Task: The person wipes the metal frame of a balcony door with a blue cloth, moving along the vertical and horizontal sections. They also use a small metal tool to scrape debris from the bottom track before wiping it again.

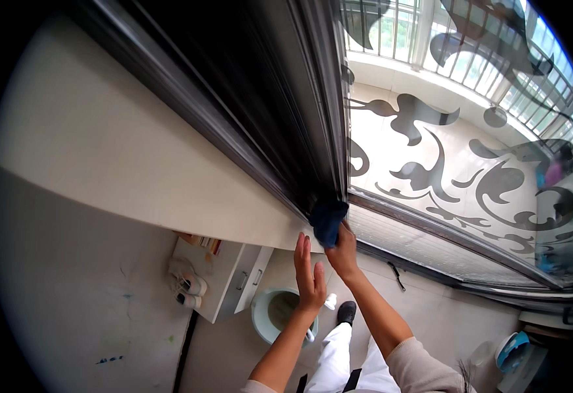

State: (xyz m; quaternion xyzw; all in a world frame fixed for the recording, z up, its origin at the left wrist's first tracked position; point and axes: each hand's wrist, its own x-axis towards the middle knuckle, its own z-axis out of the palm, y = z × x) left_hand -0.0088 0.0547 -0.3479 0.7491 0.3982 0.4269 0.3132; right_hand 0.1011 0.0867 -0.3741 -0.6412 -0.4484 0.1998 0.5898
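A dark blue cloth (329,223) is gripped in my right hand (344,253), pressed against the dark metal door frame (286,113). Just left of it, my left hand (311,282) is raised with nothing in it, its fingers extended and the thumb apart. The cloth hides my right fingertips and a patch of the frame. To the right of the frame stands a glass door panel (428,157) decorated with dark scroll and leaf shapes.
A pale basin (262,319) with murky water stands on the floor by my feet. Left of it are a white cabinet (217,275) and a pair of sneakers (190,290). A thin black object (396,276) lies near the door track. A blue-and-white container (509,349) is at lower right.
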